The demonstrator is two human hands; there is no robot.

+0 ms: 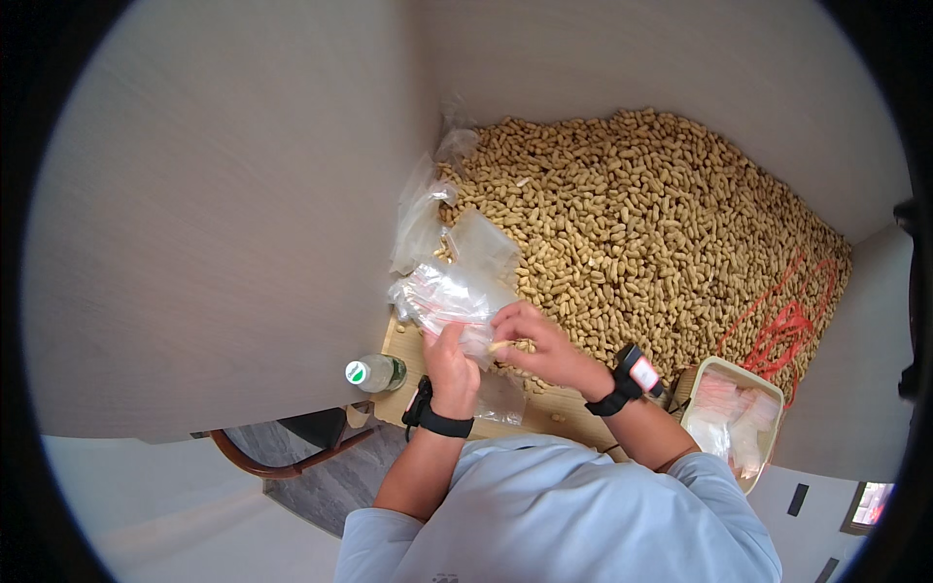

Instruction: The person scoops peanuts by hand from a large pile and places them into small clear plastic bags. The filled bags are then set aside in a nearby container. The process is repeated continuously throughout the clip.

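My left hand [453,374] is closed on a bunch of clear plastic zip bags [449,294] with reddish lines along their edges. At the near right edge of those bags is my right hand [544,352], its thumb and fingers pinched on a small pale tan piece that looks like a peanut [499,346]. Past both hands spreads a large heap of unshelled peanuts [641,214]. Another clear bag [484,243] lies on the heap just beyond the bunch, and a flat one [501,398] is partly hidden below my hands.
A capped clear bottle [381,373] stands left of my left hand. Right of my right arm is a cream tub [771,428] holding more bags. Red string [782,335] lies on the heap's right side. Tall pale panels [233,214] wall in the table [397,342].
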